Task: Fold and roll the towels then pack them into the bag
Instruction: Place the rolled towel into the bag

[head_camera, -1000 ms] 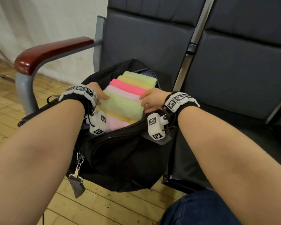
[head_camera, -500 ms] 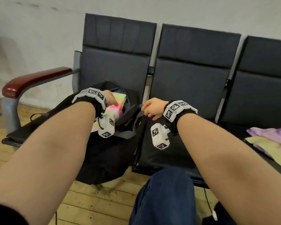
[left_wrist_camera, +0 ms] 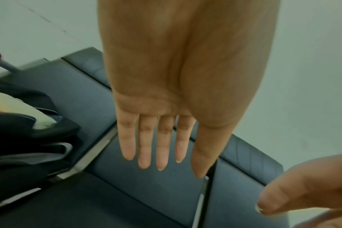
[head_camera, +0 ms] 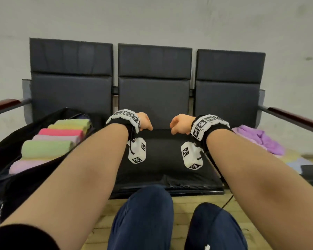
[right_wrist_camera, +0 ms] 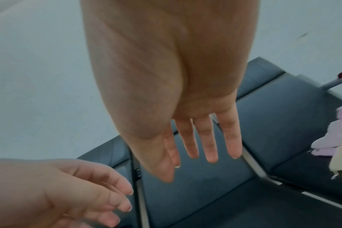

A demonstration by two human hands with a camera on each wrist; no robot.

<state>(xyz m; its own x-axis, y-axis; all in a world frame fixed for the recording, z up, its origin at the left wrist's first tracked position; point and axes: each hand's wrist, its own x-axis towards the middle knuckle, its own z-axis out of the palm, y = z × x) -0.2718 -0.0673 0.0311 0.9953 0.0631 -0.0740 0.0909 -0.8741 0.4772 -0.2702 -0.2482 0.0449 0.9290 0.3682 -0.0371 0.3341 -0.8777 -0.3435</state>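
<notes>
Both hands, left (head_camera: 145, 121) and right (head_camera: 180, 122), have left the bag (head_camera: 43, 179), now empty.

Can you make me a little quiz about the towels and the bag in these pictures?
1. True or false: the left hand is holding a towel.
2. Where is the purple towel? A) inside the bag B) on the right seat C) on the floor
3. Fill in: the rolled towels lie side by side in the ____.

Key:
1. False. Both the left hand and the right hand hang empty over the middle seat.
2. B
3. bag
</notes>
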